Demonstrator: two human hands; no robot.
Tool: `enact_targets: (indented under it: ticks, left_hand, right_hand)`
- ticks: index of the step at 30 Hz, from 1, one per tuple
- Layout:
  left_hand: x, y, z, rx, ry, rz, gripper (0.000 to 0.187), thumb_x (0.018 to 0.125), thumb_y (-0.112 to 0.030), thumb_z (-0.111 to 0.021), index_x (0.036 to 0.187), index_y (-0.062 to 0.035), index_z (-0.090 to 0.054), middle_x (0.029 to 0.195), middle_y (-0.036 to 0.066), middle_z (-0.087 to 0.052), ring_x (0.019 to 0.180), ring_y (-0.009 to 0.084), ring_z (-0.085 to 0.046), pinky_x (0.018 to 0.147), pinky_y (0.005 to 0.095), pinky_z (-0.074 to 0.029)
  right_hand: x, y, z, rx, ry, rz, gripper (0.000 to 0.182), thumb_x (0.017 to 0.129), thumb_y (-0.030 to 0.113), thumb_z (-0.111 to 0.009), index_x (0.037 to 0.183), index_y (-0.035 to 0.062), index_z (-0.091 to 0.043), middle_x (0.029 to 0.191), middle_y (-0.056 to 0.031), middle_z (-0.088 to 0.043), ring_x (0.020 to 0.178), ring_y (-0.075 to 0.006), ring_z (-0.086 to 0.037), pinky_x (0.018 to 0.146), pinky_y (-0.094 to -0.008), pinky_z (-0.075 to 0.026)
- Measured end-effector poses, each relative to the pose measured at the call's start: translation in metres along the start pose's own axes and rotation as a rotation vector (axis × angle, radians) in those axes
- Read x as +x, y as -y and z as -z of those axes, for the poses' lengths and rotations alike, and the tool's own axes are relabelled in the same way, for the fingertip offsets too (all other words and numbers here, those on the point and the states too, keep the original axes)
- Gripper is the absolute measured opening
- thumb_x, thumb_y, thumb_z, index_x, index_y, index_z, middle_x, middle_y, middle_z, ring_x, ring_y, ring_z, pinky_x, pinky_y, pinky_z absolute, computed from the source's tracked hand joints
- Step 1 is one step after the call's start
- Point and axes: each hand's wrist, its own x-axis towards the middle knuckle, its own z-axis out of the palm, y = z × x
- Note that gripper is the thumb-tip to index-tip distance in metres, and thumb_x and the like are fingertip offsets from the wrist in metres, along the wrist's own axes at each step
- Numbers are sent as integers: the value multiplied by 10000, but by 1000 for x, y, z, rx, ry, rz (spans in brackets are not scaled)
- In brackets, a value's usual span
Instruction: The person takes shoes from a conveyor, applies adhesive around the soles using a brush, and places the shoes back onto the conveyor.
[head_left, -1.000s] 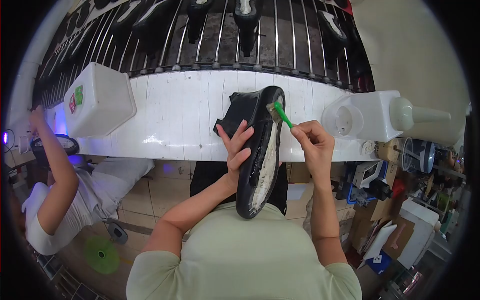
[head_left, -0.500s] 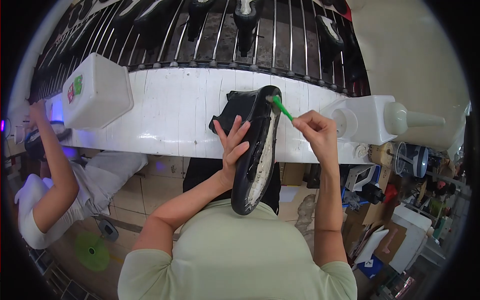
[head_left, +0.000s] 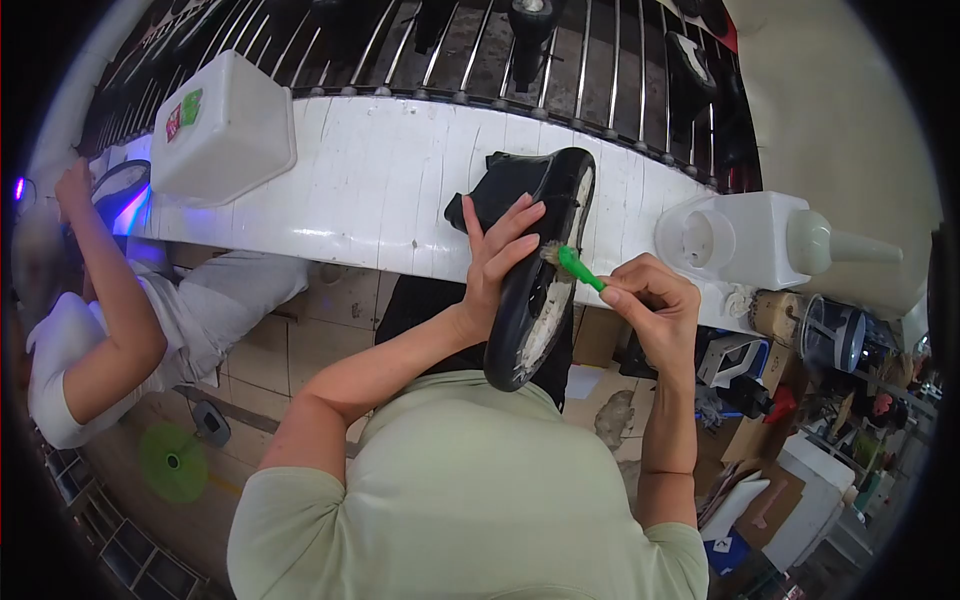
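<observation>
A black shoe upper [head_left: 520, 310] lies sole side up over the front edge of the white bench, its toe end toward my body, with a whitish strip along the underside. My left hand [head_left: 497, 253] grips its left side, fingers spread across the black surface. In my right hand [head_left: 652, 300] is a green-handled brush [head_left: 580, 268], pinched between thumb and fingers. The bristles touch the shoe's underside near the middle. A white container with a round opening [head_left: 735, 235] sits to the right of my right hand.
The white bench [head_left: 380, 190] runs below a rack of metal rods [head_left: 585, 70] bearing black shoes. A white bin [head_left: 220, 130] stands at the left. Beyond it a co-worker's arm [head_left: 125, 300] reaches to another shoe [head_left: 120, 185]. A clear jar [head_left: 830, 330] stands at the right.
The brush in my right hand has moved from the shoe's far end down to its middle. My left hand still holds the shoe. The whole view has shifted slightly.
</observation>
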Motion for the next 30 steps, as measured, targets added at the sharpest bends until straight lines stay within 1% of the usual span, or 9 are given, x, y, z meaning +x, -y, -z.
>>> enact_targets:
  ticks: [7, 12, 15, 17, 20, 23, 26, 29, 30]
  left_hand:
    - [5, -3, 4, -5, 19, 3, 602, 805, -209, -707, 1299, -129, -371, 1377, 199, -456, 1290, 364, -439, 1080, 642, 68]
    - [6, 1, 5, -17, 18, -16, 612, 810, -218, -697, 1315, -110, -369, 1373, 196, -460, 1286, 348, -446, 1092, 622, 57]
    - [14, -2, 14, -23, 89, 8, 604, 810, -206, -692, 1316, -99, -380, 1369, 193, -464, 1280, 340, -454, 1100, 607, 53]
    - [21, -5, 17, -24, 124, 21, 607, 808, -156, -683, 1333, -97, -383, 1364, 166, -477, 1274, 311, -465, 1109, 585, 62]
    - [31, -7, 25, -1, 200, 40, 619, 809, -123, -672, 1351, -101, -372, 1362, 138, -488, 1271, 282, -471, 1115, 569, 66]
    - [37, -13, 32, -6, 241, 64, 629, 812, -111, -666, 1363, -105, -363, 1362, 118, -494, 1271, 265, -473, 1117, 562, 67]
    - [35, -15, 37, -41, 274, 90, 634, 818, -119, -665, 1371, -109, -355, 1373, 113, -483, 1281, 262, -462, 1116, 562, 69]
    - [37, -17, 38, -92, 270, 109, 635, 823, -121, -662, 1376, -114, -350, 1381, 106, -475, 1291, 257, -449, 1115, 562, 72]
    - [35, -16, 38, -86, 279, 125, 647, 823, -118, -661, 1386, -120, -342, 1388, 100, -468, 1294, 254, -443, 1114, 562, 75]
  right_hand:
    - [-15, 6, -11, -97, 43, 177, 96, 726, -9, -755, 792, -38, -693, 771, -97, -653, 689, -138, -608, 628, -238, -459]
    - [-24, 13, -18, -138, 66, 222, 104, 727, -33, -750, 809, -34, -687, 799, -97, -649, 695, -128, -627, 594, -227, -477]
    - [-25, 17, -20, -130, 79, 258, 111, 721, -42, -753, 806, -34, -683, 807, -93, -645, 688, -124, -632, 576, -221, -483]
    - [-25, 21, -20, -136, 98, 295, 115, 714, -43, -758, 798, -35, -679, 807, -90, -642, 681, -123, -633, 570, -220, -487]
    - [-25, 32, -21, -149, 133, 304, 119, 710, -41, -763, 794, -31, -679, 795, -88, -641, 667, -117, -626, 551, -219, -476]
    - [-23, 40, -22, -210, 146, 380, 132, 699, -28, -776, 790, -24, -681, 782, -87, -641, 645, -110, -615, 527, -218, -458]
    - [-21, 42, -21, -163, 160, 352, 106, 717, -33, -759, 789, -20, -682, 769, -82, -640, 641, -103, -595, 530, -213, -436]
    - [-7, 18, -18, -175, -114, 347, 67, 752, -38, -725, 796, -31, -675, 779, -72, -637, 652, -78, -562, 556, -196, -410]
    - [-6, 13, -20, -57, -224, 152, 31, 784, -42, -689, 807, -37, -669, 796, -63, -635, 669, -63, -534, 578, -188, -388]
